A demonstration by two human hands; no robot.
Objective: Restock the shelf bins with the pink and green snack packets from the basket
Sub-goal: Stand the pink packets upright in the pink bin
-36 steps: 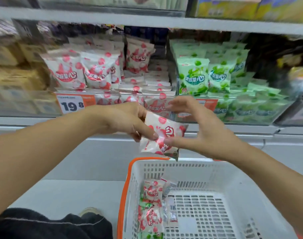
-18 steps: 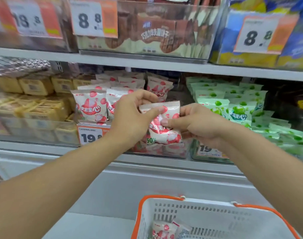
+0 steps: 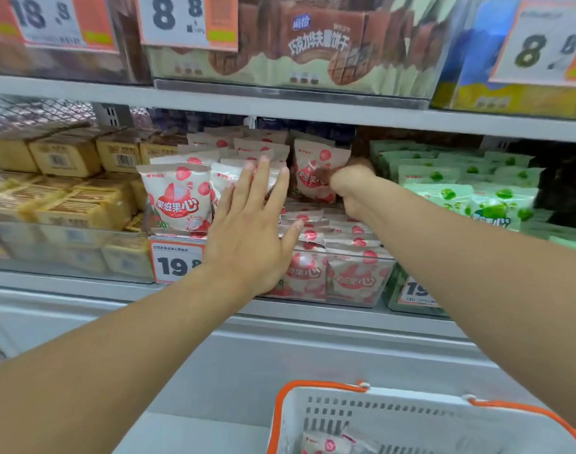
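Up at the middle shelf, the left hand [image 3: 252, 231] is spread flat, fingers straight and apart, palm against the front row of pink packets [image 3: 178, 198] in the pink bin [image 3: 362, 280]; it grips nothing. The right hand [image 3: 349, 185] reaches deeper into the same bin, its fingers curled and pinching one upright pink packet [image 3: 313, 178] near the back; that hand is blurred, so how the fingers lie on it is unclear. Two pink packets stand upright at the front left of the bin, one half hidden by the left hand, and at least two more show through the clear front wall lower right; flat ones are piled between, too overlapped to count. To the right, a second bin holds green packets [image 3: 490, 204], many and blurred. Left of the pink bin sits a bin of yellow boxes [image 3: 67, 155]. Four price tags are readable, one [image 3: 177, 260] on the pink bin. Below, the white basket [image 3: 316, 407] with orange rim shows one pink packet [image 3: 326, 445] at its bottom edge.
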